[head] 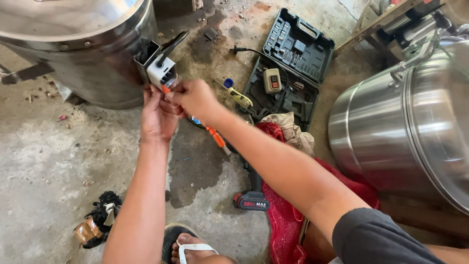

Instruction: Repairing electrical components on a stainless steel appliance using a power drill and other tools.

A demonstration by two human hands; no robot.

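Steel drum point(73, 54), upper left: carries a metal bracket with a white switch box point(161, 72) at its side. Left hand point(157, 117): pressed up beneath the box, steadying it. Right hand point(195, 99): fingertips pinched at the box's orange underside. Step judged: fitting or wiring the box; next calls for fine finger control. Orange-handled screwdriver point(217, 138), floor. Open tool case point(288, 63), right. Second steel drum point(405, 122), far right.

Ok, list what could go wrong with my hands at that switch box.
The left hand and right hand pinch an orange part under the white switch box, beside the bracket's sheet-metal edges: fingers might get cut. The orange screwdriver and cordless drill lie near your sandalled foot: possible trip.
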